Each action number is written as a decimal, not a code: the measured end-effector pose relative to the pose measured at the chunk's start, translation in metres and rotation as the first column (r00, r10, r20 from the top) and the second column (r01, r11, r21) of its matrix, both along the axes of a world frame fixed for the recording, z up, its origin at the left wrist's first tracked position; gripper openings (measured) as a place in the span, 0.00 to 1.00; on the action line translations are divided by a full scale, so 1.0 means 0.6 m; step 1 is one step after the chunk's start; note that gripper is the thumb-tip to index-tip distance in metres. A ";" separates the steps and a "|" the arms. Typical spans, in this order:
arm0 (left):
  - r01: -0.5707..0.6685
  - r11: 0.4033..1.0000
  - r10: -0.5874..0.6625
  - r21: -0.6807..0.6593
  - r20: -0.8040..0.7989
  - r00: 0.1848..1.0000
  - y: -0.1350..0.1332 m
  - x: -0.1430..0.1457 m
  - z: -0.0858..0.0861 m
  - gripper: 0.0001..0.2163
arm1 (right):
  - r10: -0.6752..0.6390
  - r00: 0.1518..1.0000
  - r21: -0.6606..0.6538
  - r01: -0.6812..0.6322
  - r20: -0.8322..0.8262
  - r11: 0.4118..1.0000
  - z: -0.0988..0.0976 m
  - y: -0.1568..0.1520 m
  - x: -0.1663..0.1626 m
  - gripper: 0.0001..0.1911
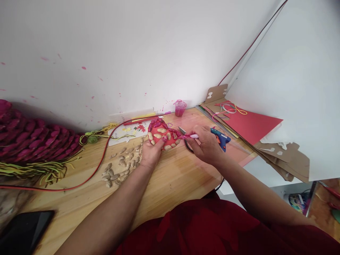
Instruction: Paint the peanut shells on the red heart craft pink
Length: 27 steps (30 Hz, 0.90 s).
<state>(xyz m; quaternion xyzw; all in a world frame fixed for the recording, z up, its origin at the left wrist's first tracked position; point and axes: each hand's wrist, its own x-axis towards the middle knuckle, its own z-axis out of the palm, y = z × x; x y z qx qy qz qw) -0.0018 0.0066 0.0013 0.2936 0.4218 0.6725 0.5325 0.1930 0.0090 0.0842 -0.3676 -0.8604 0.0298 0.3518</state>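
My left hand (153, 153) grips the lower left edge of a red heart-like piece (164, 138) with peanut shells stuck on it, its thumb on the front. Shells along the top and right are painted magenta; the lower ones are still tan. My right hand (205, 143) is closed around a paintbrush (193, 136) with a whitish-pink handle, its magenta tip at the piece's right edge. Behind that brush lie scissors (182, 130), blade showing, partly hidden by my right hand. Several loose peanuts (122, 170) are spread on the wooden table left of my left hand.
A plastic cup (180, 109) of magenta paint stands by the wall. Right of my right hand lies a blue glue gun (222, 139). A red cord (102, 156) crosses the table's left side. Red paper (255, 124), cardboard, a magenta shell-covered object (39, 134) and a phone (26, 230) lie around.
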 end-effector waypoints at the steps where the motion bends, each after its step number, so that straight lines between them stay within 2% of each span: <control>1: -0.004 1.000 0.004 0.000 0.004 1.000 0.000 0.000 0.001 0.24 | -0.001 1.000 0.006 0.001 -0.012 1.000 0.001 0.000 0.001 0.07; 14: -0.012 1.000 0.012 -0.001 0.010 1.000 0.002 -0.002 -0.004 0.24 | 0.009 0.999 0.048 -0.008 -0.034 0.999 -0.001 0.003 0.006 0.07; 20: -0.039 0.999 0.040 -0.011 0.086 0.996 -0.003 0.003 0.014 0.22 | 0.010 0.997 0.005 -0.009 -0.080 1.000 -0.001 0.001 0.002 0.07; 27: -0.053 0.997 0.059 -0.053 0.112 0.992 -0.007 0.004 0.026 0.20 | -0.039 0.990 0.022 0.042 -0.132 0.999 -0.005 0.008 0.006 0.05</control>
